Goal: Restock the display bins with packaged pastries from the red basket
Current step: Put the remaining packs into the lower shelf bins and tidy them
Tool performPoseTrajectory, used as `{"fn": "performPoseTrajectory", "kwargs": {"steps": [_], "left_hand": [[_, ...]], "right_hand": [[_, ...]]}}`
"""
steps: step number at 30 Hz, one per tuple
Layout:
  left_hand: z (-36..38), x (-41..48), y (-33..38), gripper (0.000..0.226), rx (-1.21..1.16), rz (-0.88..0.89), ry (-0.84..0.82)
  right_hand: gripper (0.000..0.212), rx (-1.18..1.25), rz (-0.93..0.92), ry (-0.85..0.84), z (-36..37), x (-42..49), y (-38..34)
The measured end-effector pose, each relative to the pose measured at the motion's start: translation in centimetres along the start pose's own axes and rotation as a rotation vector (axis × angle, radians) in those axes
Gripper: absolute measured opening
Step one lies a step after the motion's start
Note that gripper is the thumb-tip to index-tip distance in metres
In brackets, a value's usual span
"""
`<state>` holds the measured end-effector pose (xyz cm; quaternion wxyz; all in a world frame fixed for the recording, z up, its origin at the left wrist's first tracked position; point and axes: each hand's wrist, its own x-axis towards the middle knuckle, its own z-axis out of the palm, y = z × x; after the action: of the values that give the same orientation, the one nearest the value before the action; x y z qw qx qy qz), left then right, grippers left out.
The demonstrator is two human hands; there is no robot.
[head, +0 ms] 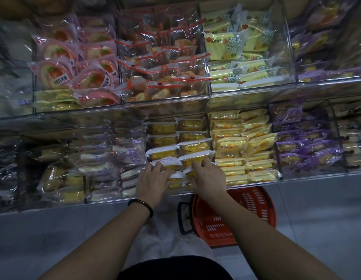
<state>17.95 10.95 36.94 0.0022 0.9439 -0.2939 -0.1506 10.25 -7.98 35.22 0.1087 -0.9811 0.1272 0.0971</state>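
Floor: a pale grey floor [54, 239] runs under the rack and under you.
Rack: a two-tier rack of clear acrylic display bins [107, 200] fills the upper part of your view. The front edge of its lower shelf is the part nearest you.
Upper tier: from left to right you see round pink-wrapped pastries [74, 73], clear bags with orange-red seal strips [165, 73], pale yellow-green bars [242, 57] and blurred purple-wrapped packs [321, 47].
Lower tier: white sandwich slices in purple-printed clear wrap [115, 158] lie left of the middle. Bright yellow bars [244, 148] lie right of it, with purple-wrapped cakes [308, 146] beyond them.
Basket: the red slotted plastic basket [256, 207] with a black handle stands on the floor just below the lower shelf's front edge. It is right of the middle and partly behind your right forearm.
Middle bin: the middle clear bin of the lower tier [209, 126] holds yellow cake packets in clear wrap with white ends [187, 146]. They lie in two columns running from the back to the front edge.
Right hand: your right hand [208, 176] is at this bin's front edge. Its fingers [197, 164] curl down over one yellow cake packet [187, 172] in the right column, thumb on its near side, clamped on it.
Left hand: your left hand [153, 178] lies just beside it on the left column's front packets. Its fingers [155, 167] are apart and nearly straight, pressing on the wrap.
Bracelet: a dark beaded bracelet [140, 205] circles your left wrist.
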Motion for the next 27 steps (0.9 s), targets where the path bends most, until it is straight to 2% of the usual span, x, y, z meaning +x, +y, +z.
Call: {"fn": "performPoseTrajectory", "kwargs": {"steps": [7,13,18,27], "left_hand": [[-0.2,-0.2,-0.4,0.032,0.065,0.031,-0.027],[-0.8,0.5,0.6,0.03,0.124,0.034,-0.095],[-0.9,0.5,0.2,0.026,0.149,0.06,-0.11],[-2.2,2.0,-0.2,0.036,0.172,0.097,-0.227]], "right_hand": [[0.047,0.05,0.095,-0.046,-0.4,1.0,-1.0],[0.044,0.101,0.168,-0.062,-0.5,1.1,-2.1],[0.044,0.076,0.125,-0.05,-0.2,0.4,-1.5],[0.042,0.052,0.122,0.012,0.2,0.4,-1.7]]}}
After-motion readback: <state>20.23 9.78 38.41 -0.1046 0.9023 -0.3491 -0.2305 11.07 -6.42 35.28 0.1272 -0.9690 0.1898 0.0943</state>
